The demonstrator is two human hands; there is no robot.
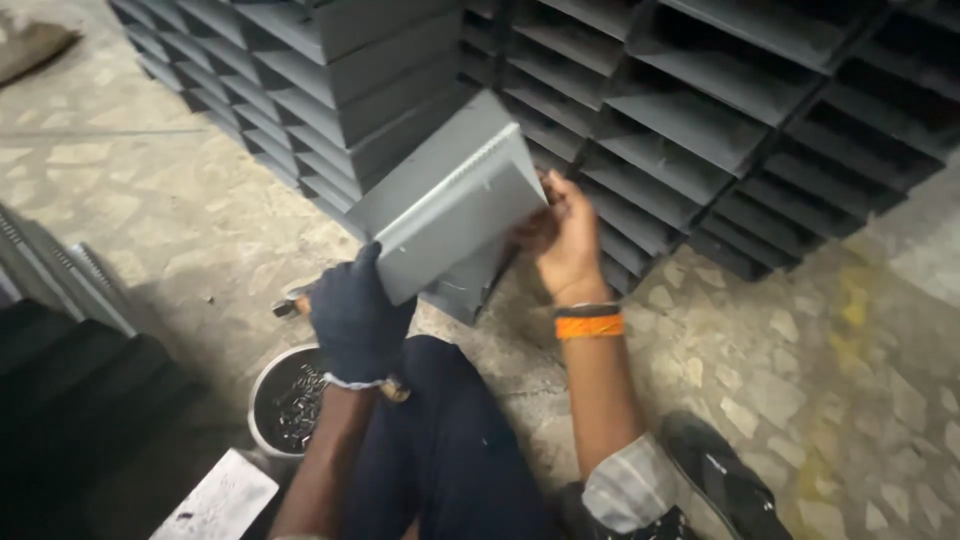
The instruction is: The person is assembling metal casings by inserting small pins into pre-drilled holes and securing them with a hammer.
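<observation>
1 grey metal box (450,205) gripped by gloved left hand (355,315) and bare right hand (562,237), 1 bowl of screws (285,405)

Stacks of grey metal trays (640,110) stand on the stone floor (830,370), with a round bowl of screws (285,405) near them.

Both hands, the gloved left hand (355,315) and bare right hand (565,238), grip a grey metal box (450,200) before stacked grey boxes (640,110).
</observation>
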